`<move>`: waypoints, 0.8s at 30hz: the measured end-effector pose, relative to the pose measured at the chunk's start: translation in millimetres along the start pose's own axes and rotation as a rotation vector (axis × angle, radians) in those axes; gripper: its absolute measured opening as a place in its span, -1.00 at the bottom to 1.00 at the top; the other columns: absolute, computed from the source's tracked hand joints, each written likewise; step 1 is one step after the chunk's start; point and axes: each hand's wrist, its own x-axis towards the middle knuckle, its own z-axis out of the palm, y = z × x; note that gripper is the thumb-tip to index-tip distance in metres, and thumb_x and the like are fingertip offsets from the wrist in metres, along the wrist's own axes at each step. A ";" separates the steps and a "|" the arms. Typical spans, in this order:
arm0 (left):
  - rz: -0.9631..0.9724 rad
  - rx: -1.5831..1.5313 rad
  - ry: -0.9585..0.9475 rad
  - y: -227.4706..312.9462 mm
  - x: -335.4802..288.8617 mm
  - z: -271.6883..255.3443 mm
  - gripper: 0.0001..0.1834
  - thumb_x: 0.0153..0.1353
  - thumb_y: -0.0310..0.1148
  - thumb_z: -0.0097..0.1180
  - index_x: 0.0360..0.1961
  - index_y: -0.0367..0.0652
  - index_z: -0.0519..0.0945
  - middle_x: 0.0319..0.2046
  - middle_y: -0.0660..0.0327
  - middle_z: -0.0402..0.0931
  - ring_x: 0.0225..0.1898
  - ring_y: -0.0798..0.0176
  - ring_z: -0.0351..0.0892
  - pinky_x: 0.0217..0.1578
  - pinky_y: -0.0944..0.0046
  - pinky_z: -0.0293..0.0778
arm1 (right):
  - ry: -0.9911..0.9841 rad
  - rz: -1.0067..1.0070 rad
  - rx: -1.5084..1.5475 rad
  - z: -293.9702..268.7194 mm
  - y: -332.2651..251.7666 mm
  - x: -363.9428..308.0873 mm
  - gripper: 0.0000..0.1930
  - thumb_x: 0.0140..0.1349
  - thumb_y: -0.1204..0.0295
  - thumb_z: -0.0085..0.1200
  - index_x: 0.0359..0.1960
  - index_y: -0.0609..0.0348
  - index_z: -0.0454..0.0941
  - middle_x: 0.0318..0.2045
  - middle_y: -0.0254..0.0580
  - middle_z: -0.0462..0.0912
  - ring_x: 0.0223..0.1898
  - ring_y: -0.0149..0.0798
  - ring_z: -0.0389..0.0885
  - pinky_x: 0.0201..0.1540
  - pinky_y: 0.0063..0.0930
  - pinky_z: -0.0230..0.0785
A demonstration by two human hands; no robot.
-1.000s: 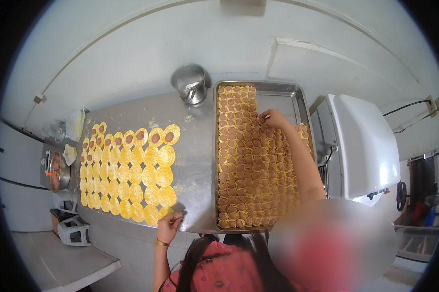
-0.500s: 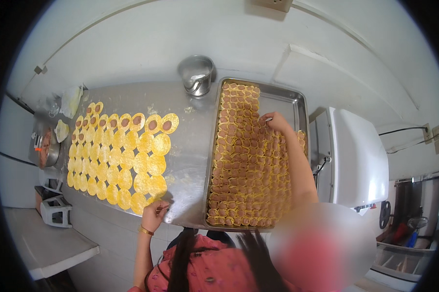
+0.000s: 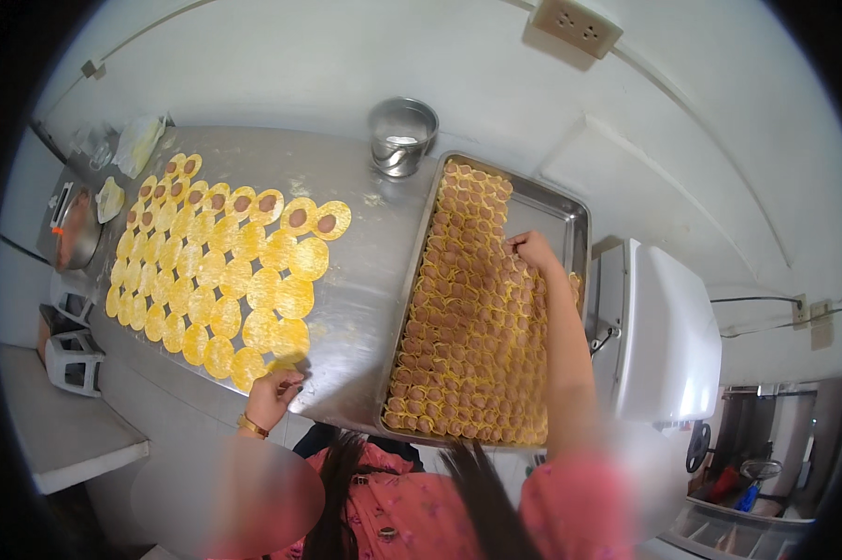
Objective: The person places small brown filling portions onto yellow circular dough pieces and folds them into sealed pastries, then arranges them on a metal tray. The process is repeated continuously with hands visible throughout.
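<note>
My right hand (image 3: 533, 250) is over the large metal tray (image 3: 580, 224), its fingers pinched at the edge of the packed rows of open-topped dumplings (image 3: 458, 308). These are thin yellow wrappers gathered round pinkish-brown filling. Whether a dumpling sits between those fingertips is hidden. My left hand (image 3: 273, 397), with a gold band at the wrist, is closed with curled fingers by the table's front edge. It is beside the nearest round yellow wrappers (image 3: 248, 367); I cannot make out anything in it. Wrappers lie overlapping in rows, and those along the far side carry dabs of filling (image 3: 297, 218).
A metal pail (image 3: 402, 137) stands behind the tray by the wall. At the table's far left are a bowl of filling (image 3: 77, 233) and a plastic bag (image 3: 139, 147). A white box-shaped appliance (image 3: 668, 336) stands right of the tray.
The whole view has shifted and tilted slightly. My right hand stays at the same edge of the dumpling rows, and my left hand remains by the front wrappers.
</note>
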 end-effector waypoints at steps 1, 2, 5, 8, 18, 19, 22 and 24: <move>0.000 -0.016 0.005 -0.4 0.2 -3.7 -0.81 0.02 -0.65 0.09 -0.28 -0.32 0.54 -0.34 0.13 0.59 -0.28 0.31 0.60 -0.26 0.36 0.52 | -0.004 0.027 0.006 -0.2 -5.4 -2.2 -0.65 -0.04 0.59 -0.16 -0.23 0.21 0.62 -0.55 -0.25 0.60 -0.68 -0.39 0.47 -0.74 -0.43 0.30; -0.002 -0.030 0.016 -2.0 -1.0 -8.9 -0.82 0.02 -0.64 0.10 -0.29 -0.32 0.54 -0.34 0.12 0.59 -0.28 0.31 0.60 -0.26 0.36 0.52 | 0.017 0.033 -0.018 4.7 -4.3 0.4 -0.64 -0.03 0.57 -0.16 -0.21 0.21 0.61 -0.54 -0.24 0.60 -0.69 -0.38 0.46 -0.73 -0.42 0.29; -0.025 -0.003 0.028 -13.2 1.2 -29.1 -0.82 0.04 -0.57 0.13 -0.27 -0.30 0.56 -0.36 0.10 0.60 -0.32 0.32 0.60 -0.27 0.35 0.52 | -0.093 0.065 -0.172 9.1 0.0 11.1 -0.65 0.01 0.49 -0.12 -0.15 0.23 0.57 -0.49 -0.22 0.60 -0.73 -0.34 0.43 -0.73 -0.39 0.27; 0.039 0.056 0.070 -27.8 19.7 -67.7 -0.82 0.11 -0.43 0.12 -0.26 -0.28 0.57 -0.38 0.09 0.59 -0.37 0.30 0.60 -0.31 0.34 0.51 | 0.028 0.067 -0.103 5.9 -9.1 -0.2 -0.59 0.04 0.40 -0.02 -0.04 0.31 0.48 -0.13 0.00 0.58 -0.07 -0.14 0.52 -0.02 -0.36 0.32; 0.073 0.318 0.793 -114.7 251.4 -306.1 -0.81 0.13 -0.34 0.01 -0.49 -0.21 0.58 -0.49 -0.05 0.49 -0.43 -0.10 0.49 -0.38 0.06 0.41 | 0.625 -0.112 0.163 20.0 -65.6 -119.8 -0.67 0.20 0.59 -0.14 0.02 0.39 0.40 -0.03 -0.08 0.51 -0.07 -0.26 0.51 0.02 -0.48 0.28; 0.025 0.358 0.805 -128.8 279.9 -328.6 -0.82 0.12 -0.36 0.00 -0.49 -0.19 0.60 -0.46 -0.06 0.51 -0.40 -0.10 0.50 -0.35 0.05 0.42 | 0.586 -0.098 0.128 26.6 -70.4 -138.4 -0.67 0.21 0.59 -0.14 0.01 0.39 0.41 -0.03 -0.09 0.51 -0.08 -0.27 0.51 0.01 -0.48 0.28; -0.111 0.437 0.867 -192.1 351.8 -390.9 -0.84 0.07 -0.35 0.03 -0.43 -0.11 0.64 -0.39 0.00 0.56 -0.32 -0.04 0.56 -0.30 0.08 0.46 | 0.544 -0.056 0.139 61.2 -86.3 -178.7 -0.67 0.17 0.65 -0.16 -0.01 0.37 0.42 -0.10 -0.08 0.54 -0.11 -0.26 0.53 -0.04 -0.49 0.32; -0.228 0.542 0.863 -208.8 384.4 -415.5 -0.84 0.02 -0.28 0.10 -0.48 -0.09 0.66 -0.36 0.04 0.59 -0.31 0.00 0.58 -0.31 0.11 0.46 | 0.501 -0.012 0.046 77.8 -83.2 -201.7 -0.66 0.14 0.69 -0.18 -0.03 0.38 0.43 -0.13 -0.04 0.55 -0.14 -0.25 0.54 -0.07 -0.47 0.36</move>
